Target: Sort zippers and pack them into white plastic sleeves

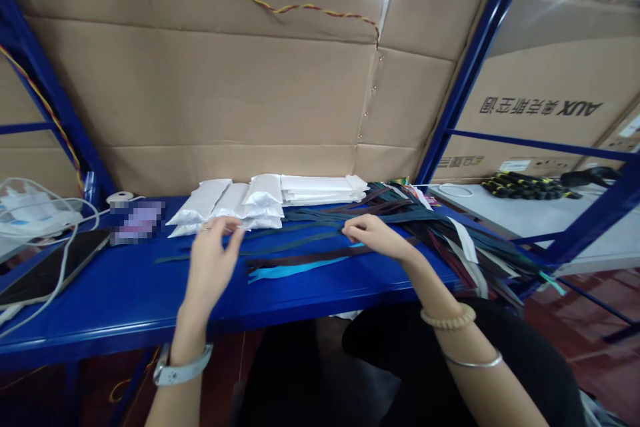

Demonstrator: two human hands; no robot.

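Note:
My left hand (213, 257) hovers over the blue table in front of the white packets (235, 203), its thumb and fingers apart with nothing visible between them. Closed fingers on my right hand (375, 235) pinch a dark green zipper (300, 240), whose long strip stretches left across the table toward my left hand. Nearer the front edge lie a brown zipper (300, 258) and a bright blue zipper (295, 271), side by side. A heap of long zippers (450, 240) in dark green, maroon and white spreads out beside my right forearm and hangs over the edge.
Flat white packets (325, 188) are stacked against the cardboard wall (225, 87). On the left are a dark tablet-like device (55, 267), white cables (63, 260) and a white roll (120, 198). Blue frame posts (465, 73) rise at both sides. Black-and-yellow bundles (530, 185) lie on the right shelf.

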